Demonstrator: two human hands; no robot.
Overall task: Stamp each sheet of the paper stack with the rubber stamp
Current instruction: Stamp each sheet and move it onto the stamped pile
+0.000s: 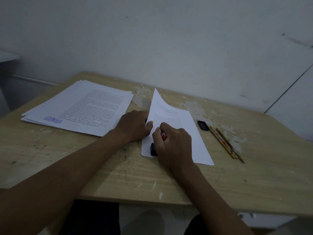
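Pressing down near the front left corner of the sheet [176,131], the right hand [174,143] is curled tight round the stamp [153,149], whose dark base shows just left of the fist and meets the paper; a reddish part of the handle peeks between the fingers. The left hand [135,126] sits just beside it on the sheet's left edge, thumb and fingers pinching that edge so the far corner curls up off the table [67,158]. The finished pile [79,107] lies toward the far left corner, its top page bearing a purple mark, so the lifted sheet probably goes leftward, and the left hand is nearer. Whether more sheets lie under this one cannot be told, and the stamp face is hidden. A small black object [203,125] and two pencils [225,143] lie to the right.
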